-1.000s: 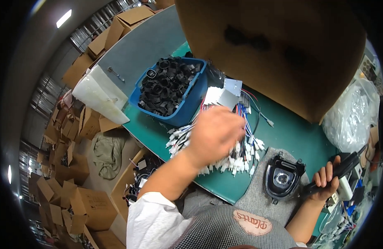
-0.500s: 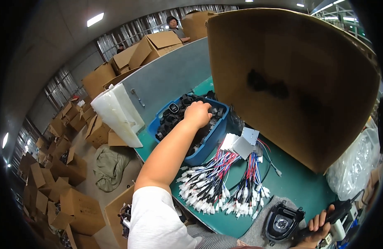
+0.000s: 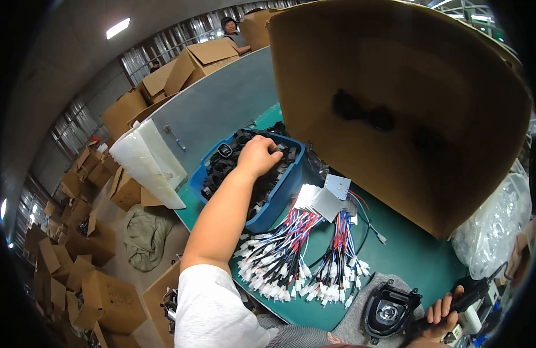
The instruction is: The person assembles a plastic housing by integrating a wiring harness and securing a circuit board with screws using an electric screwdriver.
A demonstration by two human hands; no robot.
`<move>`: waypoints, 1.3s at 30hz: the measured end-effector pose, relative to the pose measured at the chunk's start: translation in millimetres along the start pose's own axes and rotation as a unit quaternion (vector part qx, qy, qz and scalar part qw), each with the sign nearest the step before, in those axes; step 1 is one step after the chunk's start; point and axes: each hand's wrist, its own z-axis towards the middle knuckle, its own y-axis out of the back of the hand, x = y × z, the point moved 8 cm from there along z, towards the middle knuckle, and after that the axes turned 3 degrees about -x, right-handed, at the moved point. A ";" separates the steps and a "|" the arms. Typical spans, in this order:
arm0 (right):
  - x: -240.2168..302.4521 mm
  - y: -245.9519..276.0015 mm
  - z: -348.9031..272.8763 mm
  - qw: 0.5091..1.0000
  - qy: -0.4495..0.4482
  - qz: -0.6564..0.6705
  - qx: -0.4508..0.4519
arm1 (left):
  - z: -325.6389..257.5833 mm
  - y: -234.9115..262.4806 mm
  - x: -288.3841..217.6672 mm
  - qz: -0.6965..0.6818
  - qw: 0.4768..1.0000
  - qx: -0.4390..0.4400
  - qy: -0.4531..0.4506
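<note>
My left hand (image 3: 258,155) reaches into a blue plastic bin (image 3: 278,206) heaped with small black plastic parts (image 3: 224,168). Its fingers curl down among them, and what they grip, if anything, is hidden. At the lower right my right hand (image 3: 442,318) is wrapped round a black corded electric screwdriver (image 3: 468,294). Beside that hand, a black lamp unit (image 3: 388,310) with a round clear lens lies on a grey cloth (image 3: 361,316). Between the bin and the lamp spreads a bundle of coloured wires with white connectors (image 3: 285,255), topped by flat silvery plates (image 3: 326,203).
A large open cardboard box (image 3: 395,58) stands on the green table (image 3: 419,255) at the right, with a clear plastic bag (image 3: 491,232) near it. A grey panel (image 3: 221,95) borders the far side. Cardboard boxes (image 3: 111,298) crowd the left floor. Another person (image 3: 236,37) stands far back.
The view has shifted slightly, so everything sits a little further left. My left hand stays over the bin, its fingers turned slightly. My right hand keeps hold of the electric screwdriver.
</note>
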 end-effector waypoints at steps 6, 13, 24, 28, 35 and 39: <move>-8.5 -15.6 4.5 0.999 -0.037 0.014 0.008 | -8.8 27.0 15.6 -0.157 0.980 0.059 0.109; -5.2 -19.0 3.9 0.998 -0.047 0.032 0.032 | -24.1 33.3 28.5 -0.296 0.944 0.008 0.147; -10.1 -17.9 2.9 0.996 -0.064 0.054 0.038 | -33.1 6.0 29.3 -0.268 0.959 0.018 0.091; -7.1 -14.0 3.3 0.998 -0.049 0.039 0.001 | -40.1 6.3 13.3 -0.239 0.960 0.054 0.133; -3.2 -18.0 -0.3 0.998 -0.041 0.042 -0.019 | -47.2 22.8 19.0 -0.204 0.961 0.027 0.183; -7.3 -33.7 -3.7 0.994 -0.108 0.028 0.022 | -49.8 22.8 29.6 -0.187 0.969 0.003 0.160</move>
